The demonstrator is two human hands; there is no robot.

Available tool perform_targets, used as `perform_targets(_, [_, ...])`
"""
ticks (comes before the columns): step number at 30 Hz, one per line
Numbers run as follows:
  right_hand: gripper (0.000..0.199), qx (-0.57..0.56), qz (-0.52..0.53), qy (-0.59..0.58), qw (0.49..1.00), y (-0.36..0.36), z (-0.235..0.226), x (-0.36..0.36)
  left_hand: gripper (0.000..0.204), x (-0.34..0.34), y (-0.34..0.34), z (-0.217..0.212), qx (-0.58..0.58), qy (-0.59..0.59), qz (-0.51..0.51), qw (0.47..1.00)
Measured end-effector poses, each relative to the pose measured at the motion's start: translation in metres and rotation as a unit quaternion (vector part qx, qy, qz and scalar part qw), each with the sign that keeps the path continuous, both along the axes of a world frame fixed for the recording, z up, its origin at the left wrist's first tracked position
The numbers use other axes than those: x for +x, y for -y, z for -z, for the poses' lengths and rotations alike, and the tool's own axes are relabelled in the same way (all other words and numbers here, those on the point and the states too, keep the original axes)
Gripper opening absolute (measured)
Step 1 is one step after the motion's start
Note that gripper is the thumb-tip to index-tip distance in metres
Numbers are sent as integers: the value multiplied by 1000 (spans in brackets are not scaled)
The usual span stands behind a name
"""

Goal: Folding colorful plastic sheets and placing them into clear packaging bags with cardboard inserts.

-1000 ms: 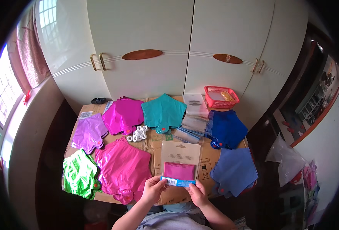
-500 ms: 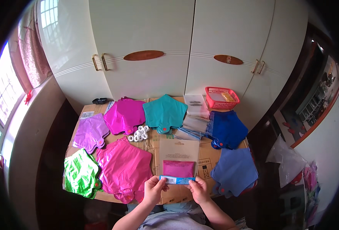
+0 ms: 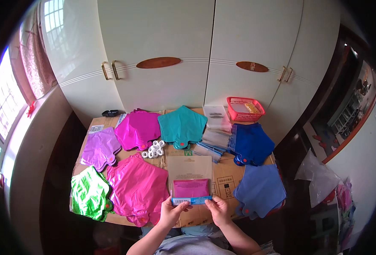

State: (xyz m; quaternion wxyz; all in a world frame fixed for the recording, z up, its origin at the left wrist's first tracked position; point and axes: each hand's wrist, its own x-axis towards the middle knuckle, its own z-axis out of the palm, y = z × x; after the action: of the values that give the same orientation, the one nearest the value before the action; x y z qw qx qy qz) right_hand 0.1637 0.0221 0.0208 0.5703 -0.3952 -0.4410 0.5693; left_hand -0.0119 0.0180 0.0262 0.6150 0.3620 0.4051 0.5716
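Left hand: the left hand comes up from the near edge and pinches the near left corner of a clear packet, thumb on top, fingers curled beneath.
Right hand: the right hand is closed in the same way on the packet's near right corner, thumb on top.
Packet: a flat clear plastic packet with a folded magenta piece in its lower half and a blue strip along the near edge; it lies near the middle of the table's near side, held between both hands, its far end resting on the cardboard.
Table cover: brown cardboard covers the tabletop under everything.
Near left: a green foil balloon at the near left corner, just beside a large pink foil balloon, which lies just left of the packet.
Far left: a purple foil balloon and a magenta foil balloon beside it.
Far middle: a teal foil balloon; a cluster of small white rolls sits between the magenta and teal ones.
Right side: a dark blue foil balloon far, a lighter blue foil balloon near, just right of the packet.
Stack: more clear packets lie piled between the teal and dark blue balloons.
Basket: a red basket stands at the far right edge.
Behind: white cupboard doors rise past the table.
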Motion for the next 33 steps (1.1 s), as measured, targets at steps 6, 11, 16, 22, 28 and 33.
perform_targets(6, [10, 52, 8, 109, 993, -2, 6, 3, 11, -1, 1, 9, -17, 12, -16, 1000])
perform_targets(11, [11, 63, -1, 96, 993, -7, 15, 5, 13, 4, 3, 6, -2, -13, -46, 999])
perform_targets(16, [9, 42, -16, 18, 999, -4, 14, -5, 13, 7, 4, 26, 13, 141, -37, 989])
perform_targets(22, [17, 28, -62, -3, 998, 0, 34, -9, 11, 19, 2, 24, -19, 207, -112, 972])
perform_targets(28, [52, 22, -121, -96, 988, -45, -4, 63, 16, -30, 11, 17, 30, -38, -6, 999])
perform_targets(33, [18, -1, -193, 170, 966, -62, -83, 68, 19, -42, 18, 6, 44, -81, 53, 994])
